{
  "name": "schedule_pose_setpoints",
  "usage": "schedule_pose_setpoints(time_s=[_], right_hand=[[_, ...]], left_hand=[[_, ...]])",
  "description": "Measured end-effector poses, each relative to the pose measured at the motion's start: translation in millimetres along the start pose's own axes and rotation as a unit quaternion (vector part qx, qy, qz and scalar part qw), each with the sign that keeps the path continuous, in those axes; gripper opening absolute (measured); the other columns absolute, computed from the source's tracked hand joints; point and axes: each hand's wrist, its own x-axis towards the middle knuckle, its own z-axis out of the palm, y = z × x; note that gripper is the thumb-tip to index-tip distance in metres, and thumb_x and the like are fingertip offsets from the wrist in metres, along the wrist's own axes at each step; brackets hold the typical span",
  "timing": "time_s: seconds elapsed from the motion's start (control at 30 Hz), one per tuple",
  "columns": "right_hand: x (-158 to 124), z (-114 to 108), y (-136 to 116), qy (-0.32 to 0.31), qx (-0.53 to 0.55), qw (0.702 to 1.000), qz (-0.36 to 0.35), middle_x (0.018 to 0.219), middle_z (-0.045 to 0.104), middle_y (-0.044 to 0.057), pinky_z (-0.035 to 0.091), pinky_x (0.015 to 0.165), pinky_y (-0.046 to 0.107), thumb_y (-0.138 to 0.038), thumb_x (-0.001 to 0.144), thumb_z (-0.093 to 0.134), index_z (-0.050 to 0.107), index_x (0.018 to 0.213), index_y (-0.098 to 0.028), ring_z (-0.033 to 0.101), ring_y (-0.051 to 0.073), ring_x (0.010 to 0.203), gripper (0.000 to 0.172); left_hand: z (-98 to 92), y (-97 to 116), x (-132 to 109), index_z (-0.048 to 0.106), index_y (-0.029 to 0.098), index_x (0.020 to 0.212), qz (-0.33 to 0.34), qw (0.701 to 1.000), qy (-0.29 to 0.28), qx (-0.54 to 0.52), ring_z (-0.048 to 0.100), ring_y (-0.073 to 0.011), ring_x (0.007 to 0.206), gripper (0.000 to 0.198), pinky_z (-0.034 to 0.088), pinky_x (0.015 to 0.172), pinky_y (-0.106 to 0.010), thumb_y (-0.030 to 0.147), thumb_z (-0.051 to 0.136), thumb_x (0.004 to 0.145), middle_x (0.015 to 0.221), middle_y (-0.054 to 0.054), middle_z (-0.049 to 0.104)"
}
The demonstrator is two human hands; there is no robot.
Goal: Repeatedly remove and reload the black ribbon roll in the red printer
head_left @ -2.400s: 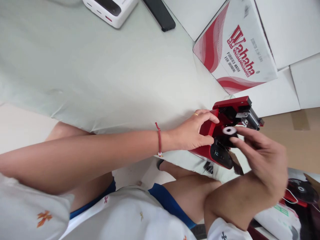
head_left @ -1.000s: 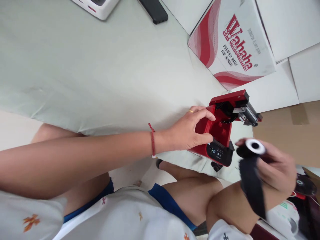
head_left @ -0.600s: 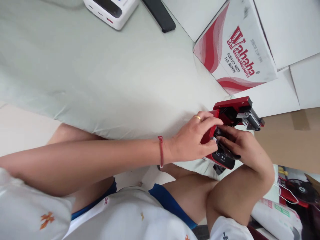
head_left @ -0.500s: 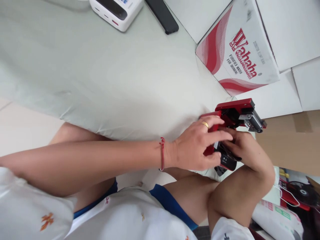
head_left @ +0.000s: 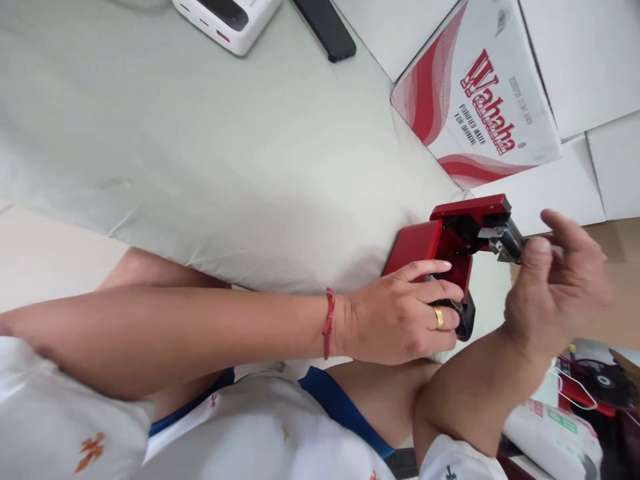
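A red boxy device (head_left: 413, 248) rests near the right end of the pale cloth, with black parts and a raised upper red arm (head_left: 470, 207). Under that arm sits a black and metal mechanism (head_left: 503, 241). My left hand (head_left: 400, 313), with a gold ring and a red string bracelet, curls its fingers over the lower black part of the device, hiding much of it. To the right, my right hand (head_left: 560, 287) has its fingers apart, index finger raised. Its thumb overlaps the mechanism's outer end; whether it touches cannot be made out.
At the far edge lie a white power bank (head_left: 235, 30) and a dark phone-like object (head_left: 327, 30). White cartons, one a Wahaha water box (head_left: 480, 100), line the far right. A brown cardboard box (head_left: 620, 287) and a black and red item (head_left: 600, 380) are at right.
My right hand has left the device's lower part and moved right, to the mechanism's outer end. My left hand has shifted slightly down, showing more of the red casing.
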Motion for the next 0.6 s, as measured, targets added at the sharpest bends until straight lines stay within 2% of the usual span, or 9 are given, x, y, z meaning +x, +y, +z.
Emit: schedule_pose_setpoints(time_s=[0.13, 0.27, 0.33, 0.4, 0.47, 0.6], right_hand=[[11.9, -3.3, 0.4, 0.037, -0.005, 0.999, -0.005, 0.127, 0.079, 0.014, 0.063, 0.096, 0.054, -0.055, 0.099, 0.067, 0.077, 0.139, -0.03, 0.072, 0.041, 0.122, 0.049], [14.5, -3.3, -2.0, 0.212, -0.014, 0.977, 0.006, 0.142, 0.073, 0.016, 0.053, 0.116, 0.058, -0.05, 0.109, 0.053, 0.071, 0.149, -0.027, 0.063, 0.04, 0.14, 0.05], [9.8, -2.1, -6.8, 0.265, -0.01, 0.964, 0.026, 0.143, 0.072, 0.017, 0.051, 0.118, 0.057, -0.049, 0.111, 0.051, 0.071, 0.15, -0.024, 0.065, 0.037, 0.138, 0.051], [2.8, -3.0, -13.7, 0.269, -0.008, 0.962, 0.052, 0.137, 0.076, 0.015, 0.055, 0.113, 0.054, -0.052, 0.11, 0.055, 0.074, 0.146, -0.023, 0.072, 0.035, 0.127, 0.05], [-4.5, -6.7, -21.2, 0.248, -0.024, 0.965, 0.077, 0.131, 0.079, 0.014, 0.057, 0.105, 0.05, -0.055, 0.108, 0.059, 0.076, 0.141, -0.023, 0.076, 0.033, 0.118, 0.05], [-16.8, -16.6, -30.5, 0.189, -0.062, 0.974, 0.111, 0.132, 0.08, 0.013, 0.056, 0.1, 0.045, -0.062, 0.107, 0.055, 0.075, 0.144, -0.024, 0.076, 0.031, 0.114, 0.056]], left_hand=[[-0.7, 0.7, 1.5, 0.079, 0.025, 0.095, 0.003, 1.0, -0.01, 0.013, 0.074, -0.0182, 0.109, 0.022, 0.051, 0.121, -0.048, 0.014, 0.064, 0.106, 0.104, 0.003, 0.085], [0.3, 2.5, 2.4, 0.079, 0.025, 0.094, 0.007, 1.0, 0.005, 0.009, 0.074, -0.0175, 0.104, 0.022, 0.051, 0.12, -0.046, 0.015, 0.064, 0.106, 0.101, 0.003, 0.084], [0.2, 3.4, 2.5, 0.079, 0.026, 0.094, 0.013, 1.0, 0.011, 0.004, 0.073, -0.0172, 0.104, 0.023, 0.051, 0.119, -0.045, 0.016, 0.064, 0.107, 0.101, 0.004, 0.084], [-0.8, 4.1, 2.9, 0.079, 0.027, 0.093, 0.024, 1.0, 0.015, -0.003, 0.073, -0.0166, 0.104, 0.023, 0.052, 0.118, -0.043, 0.017, 0.064, 0.107, 0.102, 0.004, 0.084], [-2.1, 4.5, 3.9, 0.08, 0.027, 0.091, 0.032, 0.999, 0.022, -0.009, 0.074, -0.0157, 0.101, 0.023, 0.053, 0.115, -0.041, 0.017, 0.065, 0.107, 0.102, 0.004, 0.085], [-2.3, 4.8, 6.1, 0.08, 0.026, 0.088, 0.043, 0.998, 0.038, -0.01, 0.073, -0.0137, 0.092, 0.025, 0.057, 0.104, -0.036, 0.017, 0.065, 0.106, 0.098, 0.005, 0.085]])
